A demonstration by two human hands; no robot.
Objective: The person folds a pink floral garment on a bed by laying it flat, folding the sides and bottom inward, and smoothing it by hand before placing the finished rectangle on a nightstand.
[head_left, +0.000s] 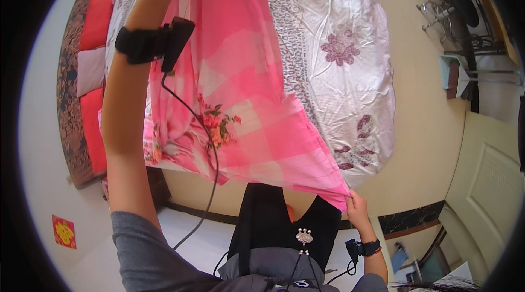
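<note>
A pink checked sheet (240, 67) with a printed rose spray hangs spread in front of me, above the bed. My right hand (356, 204) pinches its lower corner at the lower right, with a black wrist strap just below the hand. My left forearm (128, 106) rises up the left side with a black strap and a small black box on the wrist. It runs along the sheet's left edge. The left hand itself lies beyond the top edge of the picture, so I cannot see its grip.
Below the sheet lies a bed with a white quilt (350, 45) printed with purple flowers and a leopard-print band. Red pillows (94, 24) lean on a brown patterned headboard (68, 106) at the left. A pale door (486, 182) and a dark metal chair (465, 13) stand at the right.
</note>
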